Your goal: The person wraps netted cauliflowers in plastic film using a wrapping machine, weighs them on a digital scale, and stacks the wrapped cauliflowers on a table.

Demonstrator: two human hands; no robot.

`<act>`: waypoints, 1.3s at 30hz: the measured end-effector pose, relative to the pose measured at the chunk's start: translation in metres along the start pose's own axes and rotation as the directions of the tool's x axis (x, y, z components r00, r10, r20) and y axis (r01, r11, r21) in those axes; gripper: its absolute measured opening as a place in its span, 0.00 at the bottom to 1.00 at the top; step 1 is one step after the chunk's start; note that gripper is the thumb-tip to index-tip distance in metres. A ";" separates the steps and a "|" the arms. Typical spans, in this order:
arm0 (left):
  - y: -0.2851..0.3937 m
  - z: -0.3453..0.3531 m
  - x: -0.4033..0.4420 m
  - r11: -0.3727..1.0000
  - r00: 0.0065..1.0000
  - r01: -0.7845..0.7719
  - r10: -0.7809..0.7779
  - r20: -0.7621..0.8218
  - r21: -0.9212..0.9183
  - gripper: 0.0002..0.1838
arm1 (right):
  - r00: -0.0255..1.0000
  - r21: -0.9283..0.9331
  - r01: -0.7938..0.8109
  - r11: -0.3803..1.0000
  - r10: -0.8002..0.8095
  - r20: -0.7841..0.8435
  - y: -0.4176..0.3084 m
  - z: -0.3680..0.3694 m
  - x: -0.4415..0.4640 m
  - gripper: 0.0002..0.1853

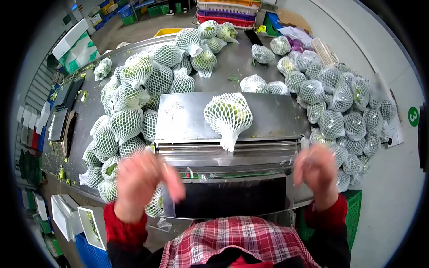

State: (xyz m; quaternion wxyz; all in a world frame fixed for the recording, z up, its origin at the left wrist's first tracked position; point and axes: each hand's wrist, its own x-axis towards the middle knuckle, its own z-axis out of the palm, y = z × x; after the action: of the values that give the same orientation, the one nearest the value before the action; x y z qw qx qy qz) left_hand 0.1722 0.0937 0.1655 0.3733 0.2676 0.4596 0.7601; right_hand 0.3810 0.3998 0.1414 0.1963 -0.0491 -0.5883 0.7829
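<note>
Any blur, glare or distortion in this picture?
Head view: left hand and right hand look smeared, probably by motion; head view: a soft sheen lies on the metal plate; head view: wide-angle bending curves the table, with black corners.

white number 3, turned sideways | round green sign (413, 116) | pale wall (393, 192), right side

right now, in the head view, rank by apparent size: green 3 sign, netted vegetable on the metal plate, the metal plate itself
1. Metal plate
2. Netted vegetable
3. Green 3 sign, clearly smallest
</note>
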 end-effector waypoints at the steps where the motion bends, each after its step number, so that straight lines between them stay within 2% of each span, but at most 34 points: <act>1: 0.015 0.009 0.040 0.969 0.969 -0.246 0.246 0.027 0.002 0.15 | 0.999 0.174 0.038 0.984 -0.044 0.030 -0.018 0.006 0.033 0.14; 2: 0.010 0.009 0.085 0.912 0.901 -0.409 0.400 -0.168 -0.020 0.16 | 0.938 0.285 0.217 0.934 -0.119 -0.324 -0.014 0.021 0.066 0.13; 3: -0.002 -0.002 0.131 0.870 0.861 -0.422 0.473 -0.186 0.256 0.16 | 0.920 0.151 0.279 0.948 -0.219 -0.326 0.005 0.022 0.109 0.13; 4: -0.029 -0.022 0.174 0.760 0.814 -0.403 0.552 -0.180 0.511 0.16 | 0.896 0.012 0.340 0.940 -0.320 -0.309 0.041 0.006 0.146 0.13; 5: -0.084 -0.069 0.210 0.751 0.890 -0.204 0.409 -0.200 0.628 0.16 | 0.906 -0.352 0.202 0.914 -0.311 -0.287 0.093 -0.026 0.165 0.13; 6: -0.133 -0.108 0.224 0.534 0.954 0.043 0.228 -0.193 0.844 0.13 | 0.956 -0.642 -0.033 0.766 -0.164 -0.245 0.147 -0.071 0.168 0.14; 7: -0.173 -0.124 0.223 0.283 0.985 0.009 0.161 -0.057 0.959 0.08 | 0.965 -0.604 0.019 0.797 -0.172 -0.197 0.159 -0.064 0.160 0.13; 8: -0.160 -0.097 0.195 0.612 0.992 0.095 0.009 -0.127 0.785 0.07 | 0.977 -0.665 0.021 0.747 -0.155 -0.143 0.157 -0.057 0.149 0.11; 9: -0.167 -0.094 0.179 0.865 0.992 -0.089 0.119 -0.029 0.494 0.17 | 0.988 -0.563 0.014 0.826 -0.096 -0.117 0.158 -0.058 0.145 0.10; 10: -0.157 -0.097 0.166 0.763 0.994 -0.105 0.062 0.089 0.637 0.23 | 0.997 -0.462 0.009 0.887 -0.042 -0.063 0.154 -0.056 0.141 0.14; 11: -0.146 -0.096 0.161 0.703 0.989 -0.120 0.023 0.146 0.701 0.26 | 1.000 -0.357 0.001 0.934 -0.002 -0.003 0.148 -0.052 0.137 0.20; 12: -0.133 -0.094 0.157 0.639 0.979 -0.145 -0.016 0.202 0.756 0.29 | 1.000 -0.352 0.000 0.936 -0.003 -0.007 0.144 -0.051 0.136 0.20; 13: -0.121 -0.082 0.161 0.344 0.922 -0.387 0.127 0.366 0.856 0.32 | 0.984 -0.586 0.145 0.797 -0.057 0.166 0.137 -0.051 0.136 0.22; 14: -0.117 -0.078 0.162 0.172 0.874 -0.482 0.165 0.457 0.859 0.34 | 0.938 -0.745 0.307 0.592 -0.056 0.342 0.131 -0.048 0.133 0.26; 15: -0.113 -0.073 0.162 -0.010 0.815 -0.553 0.201 0.543 0.833 0.35 | 0.937 -0.744 0.310 0.592 -0.057 0.344 0.126 -0.044 0.131 0.26; 17: -0.111 -0.068 0.162 0.212 0.811 -0.583 0.209 0.546 0.784 0.35 | 0.922 -0.747 0.346 0.568 -0.061 0.382 0.111 -0.041 0.132 0.29; 18: -0.107 -0.064 0.153 0.389 0.863 -0.502 0.173 0.474 0.773 0.30 | 0.927 -0.724 0.301 0.621 -0.011 0.376 0.094 -0.033 0.124 0.29; 19: -0.101 -0.060 0.138 0.408 0.874 -0.481 0.154 0.461 0.776 0.30 | 0.921 -0.677 0.266 0.686 0.026 0.388 0.078 -0.023 0.113 0.27; 21: -0.084 -0.046 0.101 0.739 0.938 -0.199 -0.046 0.343 0.643 0.25 | 0.919 -0.723 0.132 0.678 0.189 0.345 0.048 -0.010 0.080 0.24; 22: -0.065 -0.021 0.074 0.779 0.962 -0.075 -0.109 0.252 0.622 0.23 | 0.928 -0.665 0.146 0.733 0.132 0.349 0.036 0.004 0.058 0.24; 23: -0.064 -0.016 0.053 0.720 0.932 -0.167 -0.109 0.347 0.673 0.23 | 0.916 -0.699 0.198 0.688 0.125 0.382 0.030 0.011 0.037 0.24; 25: -0.089 -0.012 -0.001 0.848 0.912 0.132 -0.306 0.272 0.513 0.22 | 0.872 -0.686 0.002 0.728 0.334 0.357 0.042 0.011 -0.015 0.25; 26: -0.112 -0.014 -0.029 0.878 0.907 0.278 -0.374 0.195 0.389 0.19 | 0.873 -0.640 -0.092 0.763 0.370 0.316 0.052 0.014 -0.037 0.23; 27: -0.128 -0.018 -0.048 0.871 0.903 0.337 -0.406 0.140 0.358 0.17 | 0.795 -0.538 -0.375 0.755 0.561 0.232 0.060 0.011 -0.053 0.18; 28: -0.149 -0.032 -0.066 0.844 0.844 0.525 -0.533 0.062 0.109 0.18 | 0.718 -0.332 -0.616 0.714 0.683 0.137 0.071 -0.001 -0.069 0.16; 29: -0.168 -0.044 -0.082 0.747 0.759 0.646 -0.651 0.022 -0.158 0.21 | 0.603 -0.096 -0.788 0.608 0.794 0.077 0.079 -0.012 -0.082 0.14; 30: -0.178 -0.046 -0.095 0.786 0.838 0.527 -0.545 0.040 -0.323 0.27 | 0.696 0.016 -0.718 0.696 0.716 0.056 0.080 -0.010 -0.098 0.13; 31: -0.153 -0.021 -0.096 0.706 0.842 0.472 -0.539 0.032 -0.528 0.29 | 0.813 -0.098 -0.576 0.812 0.581 0.029 0.083 -0.005 -0.115 0.12; 33: -0.155 -0.006 -0.114 0.792 0.869 0.387 -0.484 -0.100 -0.472 0.25 | 0.860 -0.153 -0.510 0.847 0.507 -0.058 0.084 0.000 -0.127 0.11; 34: -0.169 -0.001 -0.124 0.886 0.885 0.381 -0.432 -0.172 -0.266 0.21 | 0.855 -0.202 -0.519 0.831 0.503 -0.126 0.085 -0.002 -0.124 0.10; 35: -0.183 0.002 -0.133 0.930 0.903 0.365 -0.366 -0.227 -0.046 0.19 | 0.874 -0.120 -0.470 0.874 0.442 -0.202 0.088 0.003 -0.121 0.10; 36: -0.187 0.005 -0.141 0.922 0.843 0.369 -0.386 -0.375 -0.118 0.14 | 0.874 -0.154 -0.461 0.874 0.418 -0.247 0.086 0.004 -0.120 0.10; 37: -0.175 0.018 -0.138 0.945 0.792 0.312 -0.317 -0.522 -0.100 0.17 | 0.871 -0.185 -0.454 0.871 0.391 -0.296 0.084 0.004 -0.120 0.10; 39: -0.151 0.014 -0.160 0.938 0.637 0.342 -0.269 -0.722 -0.048 0.20 | 0.792 -0.164 -0.582 0.797 0.509 -0.338 0.076 -0.006 -0.141 0.11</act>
State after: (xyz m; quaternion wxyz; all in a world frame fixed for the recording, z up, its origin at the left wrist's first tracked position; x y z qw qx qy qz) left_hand 0.3238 0.0153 0.0258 0.2737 -0.1158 0.6421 0.7067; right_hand 0.4929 0.3362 0.0464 0.0321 -0.3523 -0.6121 0.7072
